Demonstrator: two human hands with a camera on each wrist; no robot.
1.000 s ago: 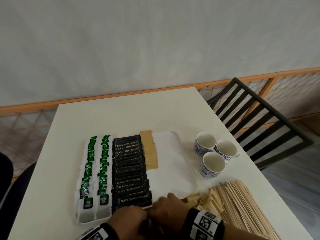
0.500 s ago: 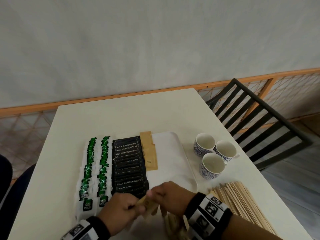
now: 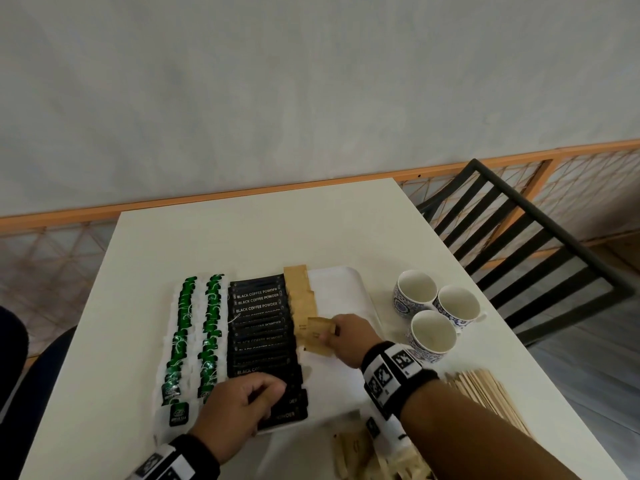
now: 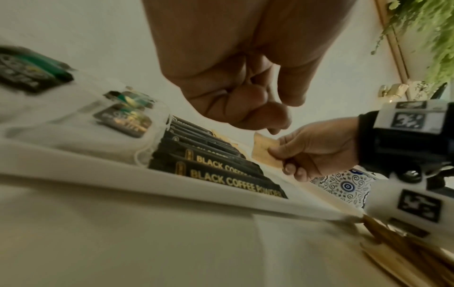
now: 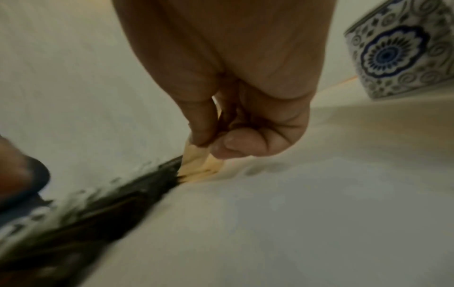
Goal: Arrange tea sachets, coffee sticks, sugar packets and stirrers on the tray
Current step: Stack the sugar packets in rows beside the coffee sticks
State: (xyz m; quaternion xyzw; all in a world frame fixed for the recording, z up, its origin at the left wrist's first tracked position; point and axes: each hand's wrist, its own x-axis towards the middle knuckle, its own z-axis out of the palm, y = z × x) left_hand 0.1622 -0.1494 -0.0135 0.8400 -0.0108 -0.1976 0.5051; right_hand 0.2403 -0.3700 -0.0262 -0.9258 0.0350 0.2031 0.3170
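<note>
A white tray (image 3: 341,292) holds two columns of green tea sachets (image 3: 187,320), one column of black coffee sticks (image 3: 258,329) and a short column of brown sugar packets (image 3: 300,289) at its far end. My right hand (image 3: 331,333) pinches a few brown sugar packets (image 3: 316,336) just below that column, low over the tray; the right wrist view shows thumb and finger on the packets (image 5: 199,164). My left hand (image 3: 273,393) hovers over the near coffee sticks, fingers curled, holding nothing. Wooden stirrers (image 3: 485,393) lie on the table right of the tray.
Three blue-patterned cups (image 3: 433,336) stand right of the tray. More loose sugar packets (image 3: 349,452) lie near the table's front edge under my right forearm. A black chair (image 3: 526,244) stands beyond the table's right side.
Both hands were together at the tray's near edge on sugar packets. My right hand has carried the packets forward to the sugar column; my left hand has let go and stayed back.
</note>
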